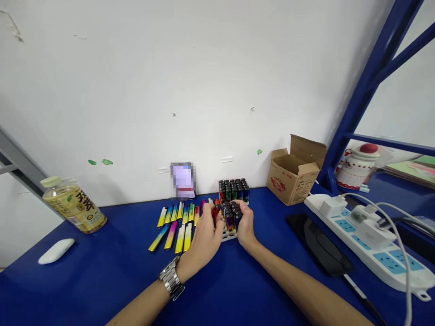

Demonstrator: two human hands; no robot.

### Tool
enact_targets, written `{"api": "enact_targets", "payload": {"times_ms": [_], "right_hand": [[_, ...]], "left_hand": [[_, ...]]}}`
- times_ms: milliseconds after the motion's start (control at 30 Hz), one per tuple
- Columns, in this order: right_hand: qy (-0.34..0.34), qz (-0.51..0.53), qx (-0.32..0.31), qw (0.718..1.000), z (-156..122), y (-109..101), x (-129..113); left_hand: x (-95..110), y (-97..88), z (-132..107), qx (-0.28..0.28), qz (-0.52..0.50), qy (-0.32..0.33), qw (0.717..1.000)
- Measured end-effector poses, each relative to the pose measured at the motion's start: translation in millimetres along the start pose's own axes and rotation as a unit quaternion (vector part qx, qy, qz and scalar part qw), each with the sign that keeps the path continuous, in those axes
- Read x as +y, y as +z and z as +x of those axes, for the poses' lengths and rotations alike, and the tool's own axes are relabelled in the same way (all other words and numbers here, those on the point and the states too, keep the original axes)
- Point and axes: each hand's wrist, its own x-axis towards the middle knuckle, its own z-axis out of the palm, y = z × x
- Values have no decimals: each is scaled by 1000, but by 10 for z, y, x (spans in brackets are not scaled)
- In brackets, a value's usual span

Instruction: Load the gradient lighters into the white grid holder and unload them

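My left hand [205,235], a metal watch on its wrist, and my right hand [245,226] close around a small white tray of upright dark-capped lighters [231,216] on the blue table [112,271]. The left fingers pinch a red lighter [215,212] at the tray's left side. The right fingers curl over the tray's right edge. A second full tray of lighters [234,190] stands behind, against the wall. Several rainbow-coloured lighters [176,224] lie flat in rows to the left of my hands.
A tea bottle [73,203] and a white mouse [56,250] sit at the left. An open cardboard box [295,174], a black phone [319,244] and a white power strip [367,240] with plugs lie to the right. A blue shelf frame [367,86] rises at the right.
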Motion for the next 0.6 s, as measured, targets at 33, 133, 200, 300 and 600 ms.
{"api": "enact_targets", "payload": {"times_ms": [33,133,200,300,600], "right_hand": [[-2,-6,1,1000,-4,0,-20],[-4,-25,6,1000,-10,-2,-66],[-1,-34,6,999,-9,-4,-81],[0,-38,0,999,-5,-7,-86],[-2,-44,0,999,2,-6,-90]], "left_hand": [[-6,24,9,-11,23,-8,1000],[-34,128,24,-48,72,5,996],[-43,173,25,-55,67,18,996],[-19,155,32,-28,33,11,999],[-95,188,128,-31,110,-49,992]]}}
